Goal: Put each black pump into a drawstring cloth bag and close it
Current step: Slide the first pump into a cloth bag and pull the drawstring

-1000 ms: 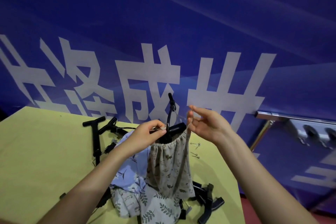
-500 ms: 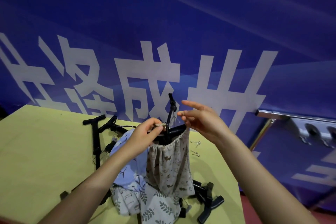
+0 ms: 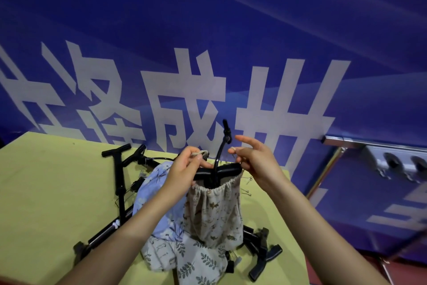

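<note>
Holding the beige printed drawstring cloth bag (image 3: 213, 210) upright above the yellow-green tabletop (image 3: 46, 192), the person works at its gathered mouth. The left hand (image 3: 184, 169) pinches the pale twisted cord (image 3: 203, 153) between thumb and forefinger, the other fingers curled under it. The right hand (image 3: 254, 162) seems to pinch the cord on the other side near the rim, with its forefinger stretched out; the cord there is too thin to see surely. Inside the bag stands a black pump (image 3: 218, 170): its handle bar lies across the mouth, and its thin hose rises up out of the bag.

The cloth looks soft and light, so it will fold and sag and gives no firm place to take hold; the cords and the hem are the good places. The pump seems stiff and much heavier than the bag, so its weight will probably hang on the cords when they are pulled. The hose looks flexible and may need bending down before the mouth can close fully.

Behind, a second black pump with T-handle (image 3: 117, 169) lies on the tabletop, near a light blue flowered cloth bag (image 3: 157, 183) and a leaf-printed cloth bag (image 3: 198, 259). More black pump parts (image 3: 263, 254) lie at the right.
</note>
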